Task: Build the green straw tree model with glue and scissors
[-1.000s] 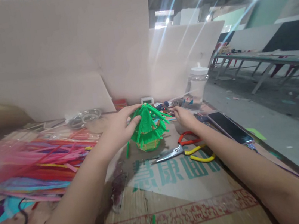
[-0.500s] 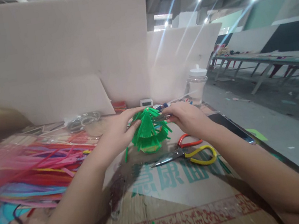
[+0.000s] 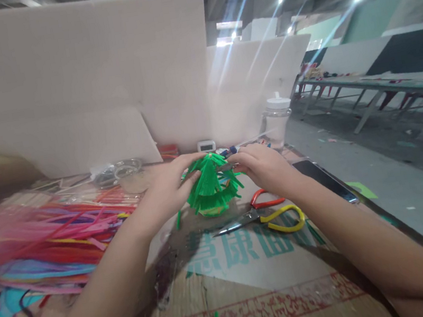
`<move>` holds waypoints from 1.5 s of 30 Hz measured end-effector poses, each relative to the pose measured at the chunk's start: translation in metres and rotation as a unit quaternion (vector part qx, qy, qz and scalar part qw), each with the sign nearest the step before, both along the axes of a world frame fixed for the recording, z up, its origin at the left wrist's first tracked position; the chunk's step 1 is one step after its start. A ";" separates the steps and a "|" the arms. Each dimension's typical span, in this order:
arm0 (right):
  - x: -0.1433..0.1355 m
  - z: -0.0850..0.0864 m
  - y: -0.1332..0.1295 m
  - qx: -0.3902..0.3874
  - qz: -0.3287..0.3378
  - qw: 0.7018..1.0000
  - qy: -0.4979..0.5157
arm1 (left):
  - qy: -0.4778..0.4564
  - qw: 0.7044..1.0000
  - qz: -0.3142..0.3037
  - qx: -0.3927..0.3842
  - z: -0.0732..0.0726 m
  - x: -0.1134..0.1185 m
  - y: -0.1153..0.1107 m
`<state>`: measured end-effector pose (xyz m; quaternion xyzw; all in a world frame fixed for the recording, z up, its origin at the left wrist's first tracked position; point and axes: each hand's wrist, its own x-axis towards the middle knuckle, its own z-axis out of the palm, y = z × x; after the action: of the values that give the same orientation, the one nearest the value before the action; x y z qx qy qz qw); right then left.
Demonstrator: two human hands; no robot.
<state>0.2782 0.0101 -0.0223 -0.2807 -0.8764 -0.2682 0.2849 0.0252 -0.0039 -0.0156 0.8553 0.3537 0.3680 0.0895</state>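
1. Green tree (image 3: 211, 189) stands on the printed board (image 3: 254, 275), tall way up, tip on top
2. It is pointy, with shaggy layers
3. Left hand (image 3: 170, 186) holds its side; right hand (image 3: 263, 167) grips a thin grey tool (image 3: 226, 167)

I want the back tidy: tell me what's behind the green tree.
A small white display and a white board. Whatever sits directly behind the green tree is covered.
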 end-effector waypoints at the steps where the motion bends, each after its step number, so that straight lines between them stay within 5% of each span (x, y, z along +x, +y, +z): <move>1: 0.000 0.000 0.000 0.003 -0.002 1.000 -0.002 | -0.001 1.000 0.000 -0.001 0.000 0.000 0.000; 14: 0.003 -0.002 0.000 -0.073 0.009 0.997 0.025 | -0.001 1.000 0.004 -0.008 0.000 0.001 0.001; 34: -0.004 0.001 -0.008 0.012 -0.009 0.999 -0.037 | 0.009 0.999 0.030 0.012 0.000 0.002 0.002; 45: -0.003 0.028 -0.038 0.056 -0.063 0.981 -0.172 | 0.006 0.999 -0.033 0.037 0.001 0.013 -0.005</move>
<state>0.2751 -0.0275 0.0057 -0.2688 -0.8765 -0.3785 0.1276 0.0379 -0.0091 -0.0147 0.8716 0.3117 0.3724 0.0674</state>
